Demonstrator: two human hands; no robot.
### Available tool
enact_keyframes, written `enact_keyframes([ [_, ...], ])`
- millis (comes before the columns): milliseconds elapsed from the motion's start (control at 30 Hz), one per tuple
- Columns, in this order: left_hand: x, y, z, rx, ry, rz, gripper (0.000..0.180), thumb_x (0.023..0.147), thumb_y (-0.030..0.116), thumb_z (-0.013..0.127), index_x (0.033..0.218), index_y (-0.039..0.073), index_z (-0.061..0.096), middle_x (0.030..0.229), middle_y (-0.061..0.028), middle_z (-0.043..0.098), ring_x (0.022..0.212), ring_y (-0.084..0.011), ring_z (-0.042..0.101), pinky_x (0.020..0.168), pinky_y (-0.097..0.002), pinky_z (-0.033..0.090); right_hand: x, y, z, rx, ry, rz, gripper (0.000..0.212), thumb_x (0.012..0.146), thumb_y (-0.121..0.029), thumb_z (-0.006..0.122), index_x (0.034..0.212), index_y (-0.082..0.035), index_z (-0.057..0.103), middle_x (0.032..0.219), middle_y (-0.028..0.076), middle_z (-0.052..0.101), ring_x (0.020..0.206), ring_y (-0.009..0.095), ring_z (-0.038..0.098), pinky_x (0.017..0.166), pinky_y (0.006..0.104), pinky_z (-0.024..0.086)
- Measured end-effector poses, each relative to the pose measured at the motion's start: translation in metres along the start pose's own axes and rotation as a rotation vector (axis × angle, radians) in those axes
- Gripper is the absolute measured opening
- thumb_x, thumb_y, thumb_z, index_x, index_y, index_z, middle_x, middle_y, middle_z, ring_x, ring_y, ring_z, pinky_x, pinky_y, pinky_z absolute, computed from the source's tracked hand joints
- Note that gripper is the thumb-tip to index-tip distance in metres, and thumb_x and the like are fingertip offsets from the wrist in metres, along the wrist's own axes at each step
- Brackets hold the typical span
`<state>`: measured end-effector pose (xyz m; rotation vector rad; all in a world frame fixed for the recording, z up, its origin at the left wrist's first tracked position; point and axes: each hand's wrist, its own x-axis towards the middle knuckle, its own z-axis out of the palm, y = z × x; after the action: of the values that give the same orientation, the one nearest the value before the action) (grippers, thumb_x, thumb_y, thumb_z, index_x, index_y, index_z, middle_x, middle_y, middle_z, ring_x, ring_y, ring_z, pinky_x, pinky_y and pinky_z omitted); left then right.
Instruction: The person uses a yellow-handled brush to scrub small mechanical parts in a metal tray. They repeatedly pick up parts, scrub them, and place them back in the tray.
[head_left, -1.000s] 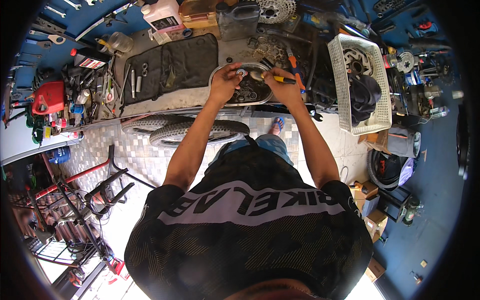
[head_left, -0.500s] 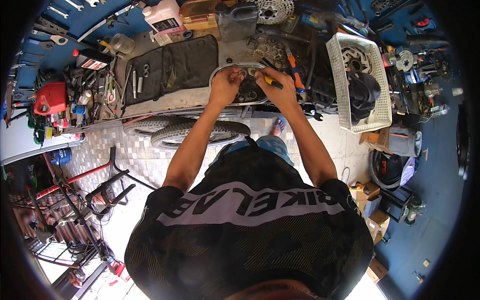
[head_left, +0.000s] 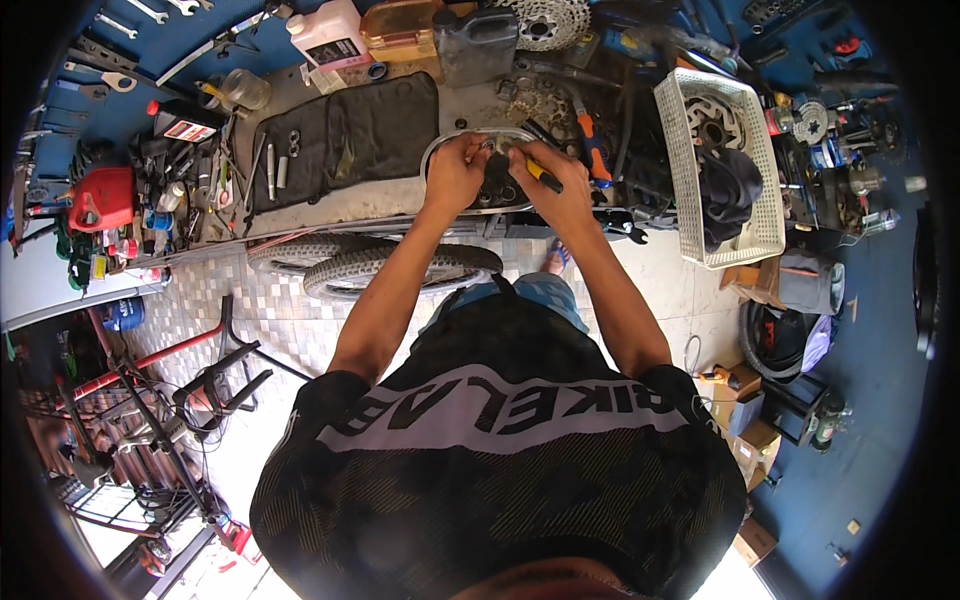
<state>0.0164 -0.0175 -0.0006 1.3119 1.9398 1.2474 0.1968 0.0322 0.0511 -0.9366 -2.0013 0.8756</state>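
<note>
Both hands are close together over a metal-rimmed tray (head_left: 428, 160) of small dark parts on the workbench. My left hand (head_left: 460, 172) pinches a small metal ring-like part (head_left: 489, 146), mostly covered by its fingers. My right hand (head_left: 556, 180) is closed around a slim tool with a yellow and black handle (head_left: 542, 176). Its fingertips are beside the small part; the tool's working end is hidden, so whether it touches the part I cannot tell. Round dark parts (head_left: 505, 192) lie in the tray below.
A black cloth mat (head_left: 350, 130) lies left of the tray. A white plastic basket (head_left: 690, 200) stands to the right. Behind are a dark jug (head_left: 475, 50), cassette sprockets (head_left: 545, 22) and orange-handled pliers (head_left: 597, 160). Bicycle tyres (head_left: 400, 270) sit below the bench edge.
My hands have come slightly closer together over the tray. The yellow-handled tool has tilted, its handle end dropping lower towards me.
</note>
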Motion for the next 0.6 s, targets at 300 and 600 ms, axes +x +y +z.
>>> enact_keyframes([
  [300, 0.001, -0.001, 0.004, -0.093, 0.052, 0.039, 0.024, 0.097, 0.009, 0.074, 0.119, -0.001, 0.075, 0.103, -0.0208, 0.08, 0.091, -0.03, 0.079, 0.08, -0.0383, 0.058, 0.003, -0.003, 0.002, -0.029, -0.011, 0.092, 0.024, 0.097, -0.026, 0.077, 0.106, -0.005, 0.076, 0.09, 0.017, 0.078, 0.084, 0.036, 0.076, 0.076, 0.0409, 0.057],
  [600, 0.009, -0.016, 0.008, -0.374, -0.016, -0.134, 0.025, 0.103, 0.008, 0.073, 0.126, -0.001, 0.071, 0.103, -0.0077, 0.079, 0.091, -0.014, 0.075, 0.075, -0.028, 0.056, 0.001, 0.029, 0.01, 0.053, -0.022, 0.302, 0.027, 0.098, -0.033, 0.076, 0.101, -0.006, 0.078, 0.079, 0.014, 0.075, 0.072, 0.029, 0.076, 0.072, 0.0381, 0.056],
])
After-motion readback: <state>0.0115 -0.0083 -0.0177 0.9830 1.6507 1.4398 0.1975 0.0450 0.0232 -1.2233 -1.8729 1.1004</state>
